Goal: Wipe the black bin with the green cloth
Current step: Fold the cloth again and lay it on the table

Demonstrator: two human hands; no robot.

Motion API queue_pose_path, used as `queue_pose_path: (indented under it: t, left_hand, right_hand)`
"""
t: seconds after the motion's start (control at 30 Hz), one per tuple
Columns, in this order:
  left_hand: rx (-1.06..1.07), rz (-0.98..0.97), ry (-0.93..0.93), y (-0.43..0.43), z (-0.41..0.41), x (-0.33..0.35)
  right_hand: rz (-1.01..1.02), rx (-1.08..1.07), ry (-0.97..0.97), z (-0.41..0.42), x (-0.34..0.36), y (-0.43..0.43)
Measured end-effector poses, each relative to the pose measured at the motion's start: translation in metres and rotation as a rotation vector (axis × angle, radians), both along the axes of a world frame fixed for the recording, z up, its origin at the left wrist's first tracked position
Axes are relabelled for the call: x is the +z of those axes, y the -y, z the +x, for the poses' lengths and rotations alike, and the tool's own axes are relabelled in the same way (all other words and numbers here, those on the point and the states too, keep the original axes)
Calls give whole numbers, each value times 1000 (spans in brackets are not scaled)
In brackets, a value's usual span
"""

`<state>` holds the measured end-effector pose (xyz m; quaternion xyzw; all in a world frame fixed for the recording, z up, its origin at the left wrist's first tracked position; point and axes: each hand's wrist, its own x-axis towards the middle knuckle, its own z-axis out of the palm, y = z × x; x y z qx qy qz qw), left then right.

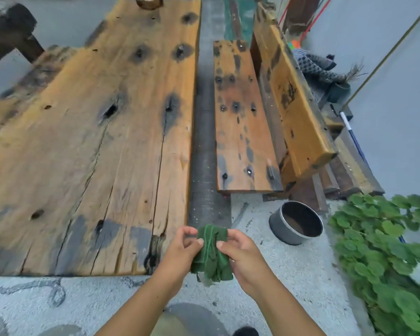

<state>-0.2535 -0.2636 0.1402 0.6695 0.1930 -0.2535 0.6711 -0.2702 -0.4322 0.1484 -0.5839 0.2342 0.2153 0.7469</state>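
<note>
Green cloth (212, 254): soft, crumpled, fraying; left hand (180, 248) and right hand (240, 253) are pinching it with curled fingers, mid-air over the concrete floor (58, 304). Black bin (296, 223): round, smooth-walled, standing near, lower right of the bench (243, 122). Advice: bunching into a firm pad before wiping

At 6 o'clock, low in view: cloth (211, 253), pinched between left hand (180, 248) at its 9 and right hand (243, 255) at its 3. At 2 o'clock of cloth, apart from it: bin (280, 227), upright on floor (308, 270). At 12 of bin, behind it: bench (243, 132). At 10 o'clock of hands: table (95, 141). At 3 of bin, near: plants (386, 251).
</note>
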Motion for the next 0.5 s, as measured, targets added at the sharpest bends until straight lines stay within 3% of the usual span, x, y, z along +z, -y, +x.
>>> queue_pose_path:
  t: [0.37, 0.5]
  left_hand:
    - [143, -219, -127, -189, 18, 15]
    - [104, -105, -79, -217, 24, 14]
  right_hand:
    - [-163, 75, 6, 37, 18, -216]
    - [-111, 7, -36, 43, 18, -242]
